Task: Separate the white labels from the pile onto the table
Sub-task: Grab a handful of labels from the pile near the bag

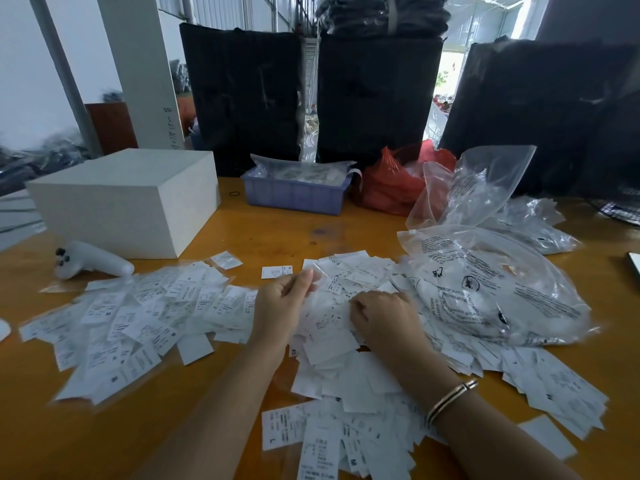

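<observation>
Left hand [282, 299] pinching translucent white label [317, 271]

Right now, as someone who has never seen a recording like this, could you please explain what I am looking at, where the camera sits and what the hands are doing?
There is no machine here: a person works with two bare hands, and the single picture comes from a wide-angle camera worn on the head, looking forward and down.

On the wooden table lies a big pile of white labels, with more spread out to the left. Behind them stand a white box, a blue tray, a red bag and clear plastic bags. A white handheld device lies beside the box.

The left hand pinches a small clear sleeve lifted above the pile. The right hand, with a bracelet on its wrist, has its fingers curled into the labels; what exactly they grip is hidden.
</observation>
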Demonstrator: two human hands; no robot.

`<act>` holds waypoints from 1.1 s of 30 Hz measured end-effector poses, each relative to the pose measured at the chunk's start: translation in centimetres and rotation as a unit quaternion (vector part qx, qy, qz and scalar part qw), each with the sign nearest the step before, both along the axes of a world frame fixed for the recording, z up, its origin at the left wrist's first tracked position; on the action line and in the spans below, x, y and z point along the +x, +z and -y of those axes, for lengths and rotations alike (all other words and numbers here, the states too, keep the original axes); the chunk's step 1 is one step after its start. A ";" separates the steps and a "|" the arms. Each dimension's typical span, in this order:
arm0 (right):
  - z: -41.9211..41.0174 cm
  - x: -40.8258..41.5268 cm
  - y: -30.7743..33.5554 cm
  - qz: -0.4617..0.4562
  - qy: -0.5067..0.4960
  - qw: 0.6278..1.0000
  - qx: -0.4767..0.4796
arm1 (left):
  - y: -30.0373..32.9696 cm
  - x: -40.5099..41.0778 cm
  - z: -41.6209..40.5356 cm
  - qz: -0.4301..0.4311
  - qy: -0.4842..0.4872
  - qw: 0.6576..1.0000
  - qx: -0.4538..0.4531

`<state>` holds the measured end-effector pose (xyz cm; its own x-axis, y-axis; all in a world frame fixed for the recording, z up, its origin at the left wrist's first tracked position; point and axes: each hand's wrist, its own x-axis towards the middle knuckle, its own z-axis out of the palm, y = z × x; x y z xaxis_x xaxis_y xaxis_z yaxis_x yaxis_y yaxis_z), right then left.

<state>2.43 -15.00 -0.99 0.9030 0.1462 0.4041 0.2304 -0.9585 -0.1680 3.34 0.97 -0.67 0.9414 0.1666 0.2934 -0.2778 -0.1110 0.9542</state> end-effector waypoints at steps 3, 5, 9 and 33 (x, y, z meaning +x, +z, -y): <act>-0.1 -0.3 0.3 0.006 -0.011 0.956 0.294 | 0.0 -0.2 0.0 0.011 -0.030 0.999 0.007; 0.0 -0.4 0.4 -0.033 0.004 0.873 0.487 | -0.1 -0.2 -0.1 0.011 -0.048 0.998 0.025; 0.6 -0.6 0.8 -0.094 0.096 0.735 0.665 | -0.2 -0.1 0.0 0.017 -0.085 0.995 0.054; 0.0 -0.1 1.5 -0.098 0.152 0.480 0.859 | 0.1 -0.4 0.3 -0.001 -0.162 0.984 0.077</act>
